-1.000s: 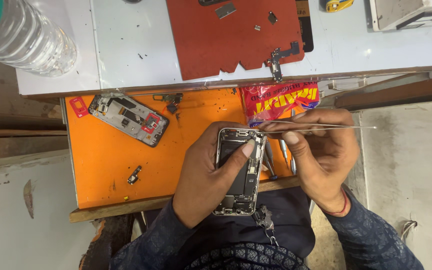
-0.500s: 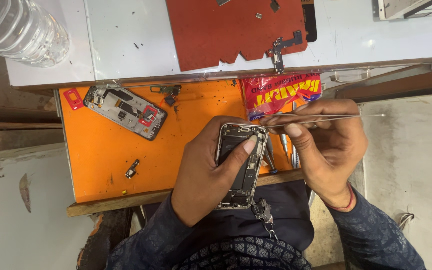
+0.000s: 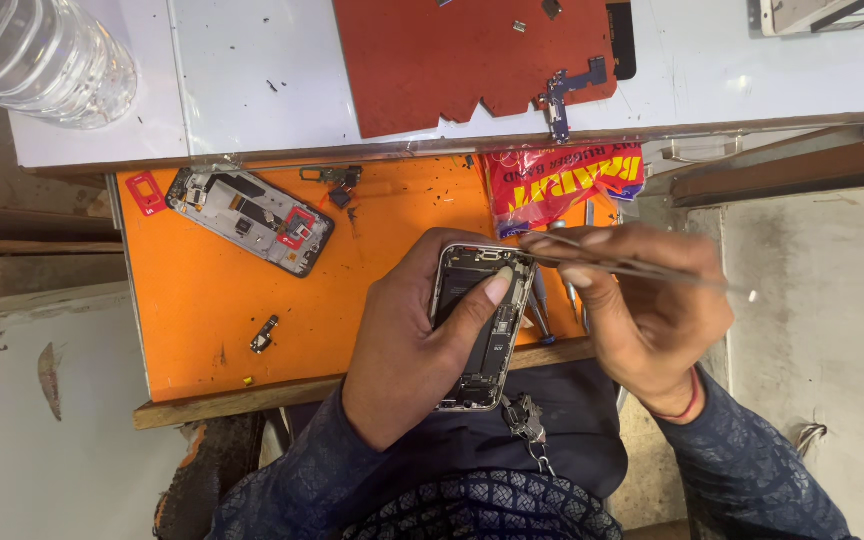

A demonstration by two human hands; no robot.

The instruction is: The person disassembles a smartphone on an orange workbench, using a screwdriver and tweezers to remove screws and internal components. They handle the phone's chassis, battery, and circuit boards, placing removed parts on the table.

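Right now we're holding an opened smartphone chassis (image 3: 482, 325) in our left hand (image 3: 417, 345), over the near edge of the orange work mat (image 3: 212, 310). Left fingers are wrapping around the phone's left side and back, thumb (image 3: 487, 295) is pressing across the exposed internals near the top. Firm closed grip on the phone.

Our right hand (image 3: 642, 320) is pinching a pair of metal tweezers (image 3: 632, 268). Fingers are closed tight on the shaft, tips are pointing left and sitting at the phone's top right corner. We can't tell whether the tips are gripping any part. The back end of the tweezers is sticking out to the right, past the hand.

Around it:
- second disassembled phone frame (image 3: 250, 220) is lying tilted on the mat's far left, a small red square part (image 3: 144, 192) just beside it
- small loose component (image 3: 265, 335) is sitting on the mat, left of our left hand
- red snack packet (image 3: 562, 185) is lying at the mat's far right edge, just beyond the tweezers
- red-brown mat (image 3: 452, 60) is lying on the white table (image 3: 252, 90) further out, a flex cable part (image 3: 562, 95) at its edge
- clear plastic bottle (image 3: 37, 55) is sitting top left
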